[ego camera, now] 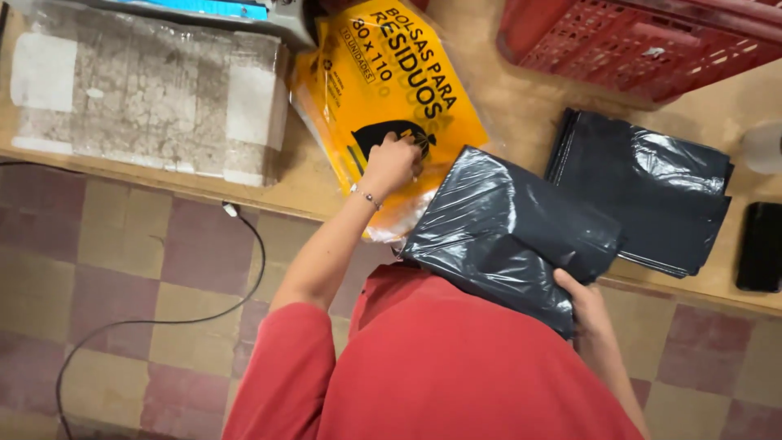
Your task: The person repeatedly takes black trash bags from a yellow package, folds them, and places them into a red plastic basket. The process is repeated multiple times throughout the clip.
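Observation:
My left hand (391, 163) rests closed on a yellow plastic package (383, 90) with a black bag picture, pinching its surface on the wooden table (521, 114). My right hand (585, 305) grips the near corner of a folded stack of black plastic bags (505, 232), which hangs over the table's front edge against my red shirt. A second stack of folded black bags (643, 187) lies flat on the table to the right.
A red plastic crate (643, 41) stands at the back right. A pale wrapped slab (147, 90) lies at the left. A black phone-like object (762, 244) sits at the right edge. A black cable (187, 318) runs over the checkered floor.

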